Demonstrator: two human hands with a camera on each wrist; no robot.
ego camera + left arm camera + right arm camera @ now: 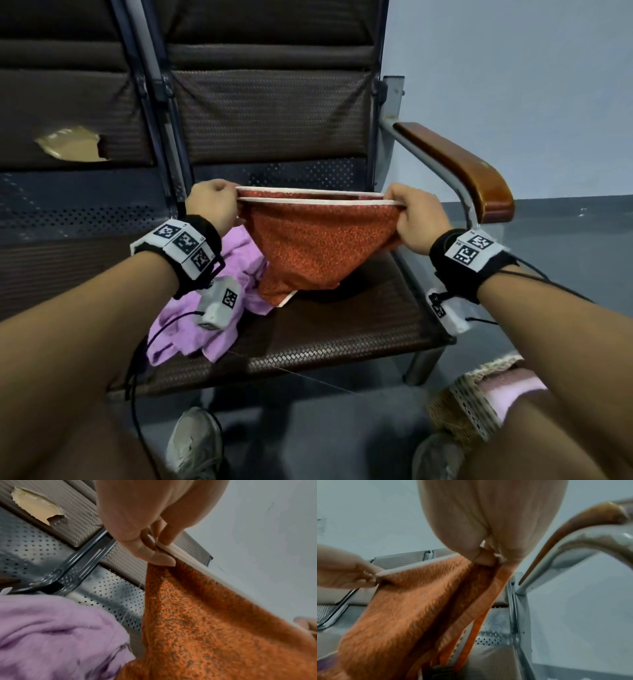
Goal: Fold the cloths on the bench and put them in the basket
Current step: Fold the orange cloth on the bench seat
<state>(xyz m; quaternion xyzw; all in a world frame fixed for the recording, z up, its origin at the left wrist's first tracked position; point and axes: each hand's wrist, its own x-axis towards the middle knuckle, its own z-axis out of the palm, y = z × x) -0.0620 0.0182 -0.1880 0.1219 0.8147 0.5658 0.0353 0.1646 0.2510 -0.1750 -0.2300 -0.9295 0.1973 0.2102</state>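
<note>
A person stands facing a bench seat [342, 329]; everything here is placed against that seat.

Nearest the viewer, on the floor below the seat's right front corner, a woven basket [459, 401] already holds a pale pink cloth [513, 390].

On the seat's left half lies a crumpled lilac cloth [236, 274], not yet folded.

Above the seat's middle, an orange cloth [318, 246] with a white hem is held stretched between two hands. The left hand [214, 202] pinches its two stacked corners between curled fingers and thumb; the right hand [416, 214] grips the opposite corners the same way. Two white edges run side by side between the hands, so the cloth looks folded in half. Its lowest point sags onto the seat, just beside the lilac cloth.

Behind the seat rises the padded backrest [270, 113]; a wooden armrest [459, 164] stands at its right side.

Likely risks:
- The two edges are slightly apart, so laying the cloth down now could give a crooked fold.
- The pinch grips are small; one layer could slip free.
- The trailing tip could catch or drag the lilac cloth.
</note>
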